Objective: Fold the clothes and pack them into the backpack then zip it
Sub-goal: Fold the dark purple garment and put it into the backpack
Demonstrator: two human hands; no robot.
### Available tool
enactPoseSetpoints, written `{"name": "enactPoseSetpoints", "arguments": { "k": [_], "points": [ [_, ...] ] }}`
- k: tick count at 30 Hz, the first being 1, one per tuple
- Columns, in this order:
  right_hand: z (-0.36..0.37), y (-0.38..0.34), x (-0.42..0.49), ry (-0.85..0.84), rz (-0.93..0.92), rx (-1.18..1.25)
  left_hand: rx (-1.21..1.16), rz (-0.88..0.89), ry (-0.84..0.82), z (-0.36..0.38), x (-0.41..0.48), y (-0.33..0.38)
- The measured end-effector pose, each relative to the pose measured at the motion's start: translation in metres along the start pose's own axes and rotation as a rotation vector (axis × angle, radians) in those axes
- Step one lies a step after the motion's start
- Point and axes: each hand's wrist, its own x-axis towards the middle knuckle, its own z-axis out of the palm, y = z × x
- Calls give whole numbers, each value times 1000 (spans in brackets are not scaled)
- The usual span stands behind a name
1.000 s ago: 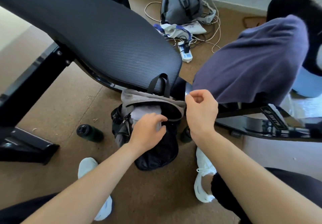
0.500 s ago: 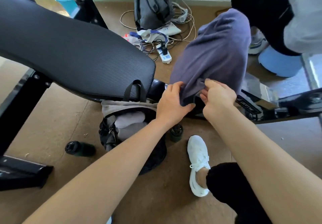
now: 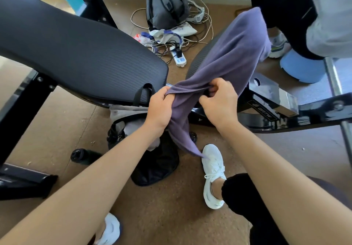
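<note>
While pale clothes (image 3: 133,125) lie in the open backpack (image 3: 158,166), the left hand (image 3: 160,109) and right hand (image 3: 219,101) both clench the unfolded purple garment (image 3: 234,60); folding it, packing and zipping remain.

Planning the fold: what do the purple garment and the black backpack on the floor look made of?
Purple garment: soft matte knit, probably cotton jersey; it drapes and bunches where the left hand and right hand grip it. Black backpack: thin woven synthetic, likely nylon; faint sheen, slumps limply.

Bare forearms, black trousers (image 3: 245,195) and white lace-up trainers (image 3: 212,168).
</note>
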Motion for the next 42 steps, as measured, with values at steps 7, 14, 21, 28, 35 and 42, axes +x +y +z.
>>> {"name": "enactPoseSetpoints", "arguments": {
  "k": [7,14,21,28,35,42],
  "points": [
    [18,-1,-2,218,-190,-151,-180,-86,-53,-52,-52,27],
    [56,-9,-8,103,-334,-233,-167,-243,-3,-98,-79,28],
    [79,-31,-37,-398,31,198,-252,-354,119,-141,-93,15],
    [65,-54,-84,-717,23,78,-266,-436,238,-184,-114,-4],
    [102,-52,-115,-854,-209,-202,-173,-300,119,-186,-114,-12],
    [145,-57,-103,-684,-241,32,7,-217,64,-193,-90,-10]
  ]
}}
